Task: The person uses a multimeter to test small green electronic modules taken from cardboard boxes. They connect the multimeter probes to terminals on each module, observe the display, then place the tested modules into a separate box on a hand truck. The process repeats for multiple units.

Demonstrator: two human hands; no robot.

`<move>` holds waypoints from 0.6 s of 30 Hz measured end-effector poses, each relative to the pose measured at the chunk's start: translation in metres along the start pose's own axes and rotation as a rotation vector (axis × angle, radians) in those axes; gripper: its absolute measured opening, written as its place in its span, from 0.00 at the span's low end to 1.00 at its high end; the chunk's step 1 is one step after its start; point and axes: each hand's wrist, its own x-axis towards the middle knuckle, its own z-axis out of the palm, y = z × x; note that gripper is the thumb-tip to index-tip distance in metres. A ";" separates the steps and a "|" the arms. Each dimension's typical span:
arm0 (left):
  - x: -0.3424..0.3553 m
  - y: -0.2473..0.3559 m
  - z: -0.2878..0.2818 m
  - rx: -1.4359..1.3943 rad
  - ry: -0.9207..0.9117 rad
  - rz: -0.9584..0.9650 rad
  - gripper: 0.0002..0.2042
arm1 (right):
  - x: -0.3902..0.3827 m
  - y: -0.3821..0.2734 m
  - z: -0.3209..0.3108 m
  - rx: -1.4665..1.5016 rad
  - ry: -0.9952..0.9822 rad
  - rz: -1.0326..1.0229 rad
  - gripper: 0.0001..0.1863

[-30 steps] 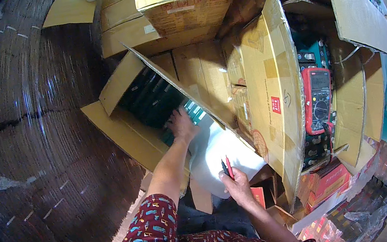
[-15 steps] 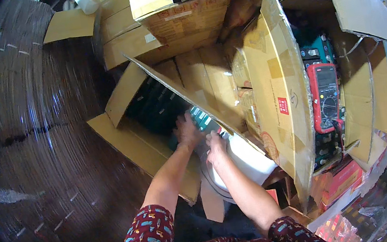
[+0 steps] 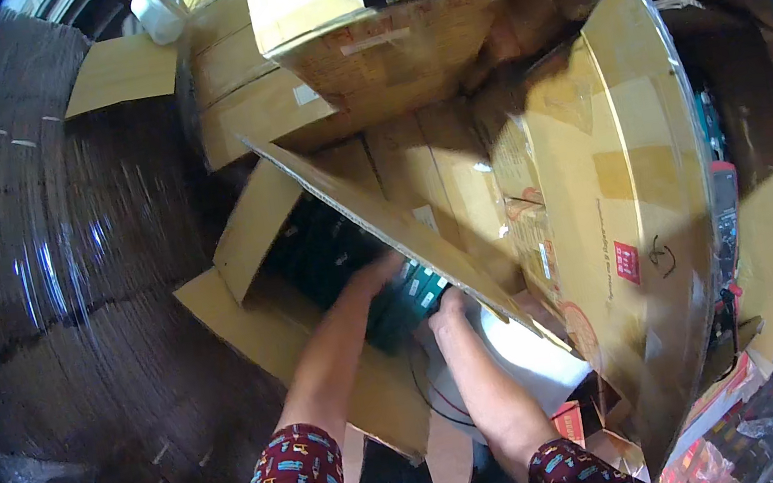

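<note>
My left hand [image 3: 385,272] reaches into an open cardboard box [image 3: 260,307] holding dark green blocks. Its fingers are blurred and partly hidden against a green block with pale labels [image 3: 426,286]. The right hand [image 3: 448,309] is closed at the near right side of that block, under the raised box flap [image 3: 373,218]. What its fingers hold is hidden. Below it, a thin black and red cable [image 3: 437,397] loops over a white rounded surface [image 3: 515,348]. A red-rimmed multimeter [image 3: 725,208] stands in the large box at the right, mostly behind the cardboard wall.
The tall box wall [image 3: 638,202] rises to my right. Another carton [image 3: 386,49] with green and black units on top stands at the back. Stacked sheets in clear wrap [image 3: 85,319] fill the left. A white plastic bottle [image 3: 157,17] stands at the far left.
The view has shifted, and the right-hand box wall now hides most of the multimeter. The labelled green block shows more between my hands, blurred at its lower end.
</note>
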 end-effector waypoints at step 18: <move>0.000 -0.005 0.012 -0.044 -0.091 -0.010 0.43 | 0.019 0.002 -0.008 0.097 -0.366 0.014 0.30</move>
